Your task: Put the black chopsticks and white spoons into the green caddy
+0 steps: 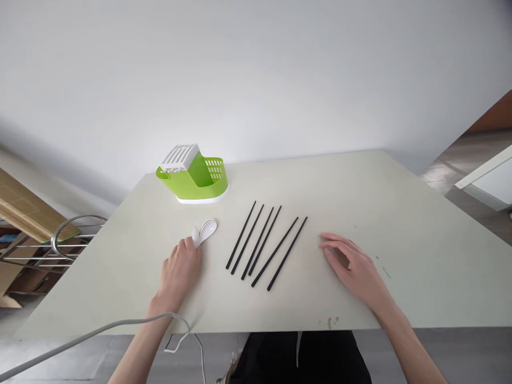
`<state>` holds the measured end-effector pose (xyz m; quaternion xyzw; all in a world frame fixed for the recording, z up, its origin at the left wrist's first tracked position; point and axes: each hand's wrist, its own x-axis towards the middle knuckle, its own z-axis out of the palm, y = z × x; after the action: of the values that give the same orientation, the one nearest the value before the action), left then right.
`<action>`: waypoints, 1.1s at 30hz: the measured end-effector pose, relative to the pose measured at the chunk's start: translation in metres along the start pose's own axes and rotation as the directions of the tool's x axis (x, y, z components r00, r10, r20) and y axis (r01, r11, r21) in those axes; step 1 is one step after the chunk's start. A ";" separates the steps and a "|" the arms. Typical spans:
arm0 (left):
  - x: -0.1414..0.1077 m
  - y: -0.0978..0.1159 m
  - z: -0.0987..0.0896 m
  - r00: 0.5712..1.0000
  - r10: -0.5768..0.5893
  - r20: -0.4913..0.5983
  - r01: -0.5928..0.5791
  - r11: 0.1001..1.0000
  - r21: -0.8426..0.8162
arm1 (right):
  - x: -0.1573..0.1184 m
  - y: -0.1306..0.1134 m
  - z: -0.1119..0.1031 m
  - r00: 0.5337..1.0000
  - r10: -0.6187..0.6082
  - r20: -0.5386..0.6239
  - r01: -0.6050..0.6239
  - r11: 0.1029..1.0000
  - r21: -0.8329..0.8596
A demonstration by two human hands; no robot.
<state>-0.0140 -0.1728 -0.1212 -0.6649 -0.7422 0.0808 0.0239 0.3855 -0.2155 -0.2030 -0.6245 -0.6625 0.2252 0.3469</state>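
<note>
My left hand (181, 271) is closed around the handles of white spoons on the table. One spoon (208, 229) shows its bowl beyond my fingers, and a second white spoon (196, 236) appears edge-on beside it; their handles are hidden in my grip. Several black chopsticks (262, 240) lie slanted in a loose row between my hands, thin ends pointing away from me. To their right, my right hand (352, 266) rests on the table with fingers stretched out, holding nothing.
A green utensil holder (192, 184) with a white slotted top and white base stands at the table's back left, near the wall. A grey cable (120, 324) crosses over my left wrist. A metal rack (48, 253) is beside the table's left edge.
</note>
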 end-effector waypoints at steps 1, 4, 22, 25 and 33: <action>0.000 0.000 0.000 1.000 0.003 0.003 -0.003 1.000 0.001 | 0.000 -0.001 0.000 1.000 0.003 -0.004 -0.003 1.000 -0.002; 0.002 -0.002 -0.001 1.000 0.006 0.021 -0.005 1.000 -0.014 | 0.000 -0.003 -0.001 1.000 0.006 -0.008 -0.006 1.000 -0.003; -0.016 0.110 -0.021 0.948 0.298 -0.110 -0.243 0.457 -0.856 | 0.003 0.000 0.001 0.999 0.005 -0.044 -0.005 1.000 0.003; -0.028 0.150 -0.019 0.892 0.451 -0.027 -0.236 0.414 -0.879 | 0.003 0.003 0.002 0.989 0.046 -0.138 -0.049 0.999 -0.016; -0.029 0.215 -0.019 0.830 0.552 0.084 -0.300 0.568 -0.766 | 0.002 0.011 0.001 0.886 0.161 -0.435 -0.138 0.987 0.084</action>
<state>0.2037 -0.1780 -0.1330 -0.7571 -0.5197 -0.1112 -0.3799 0.3919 -0.2119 -0.2111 -0.6995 -0.5107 0.1210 0.4850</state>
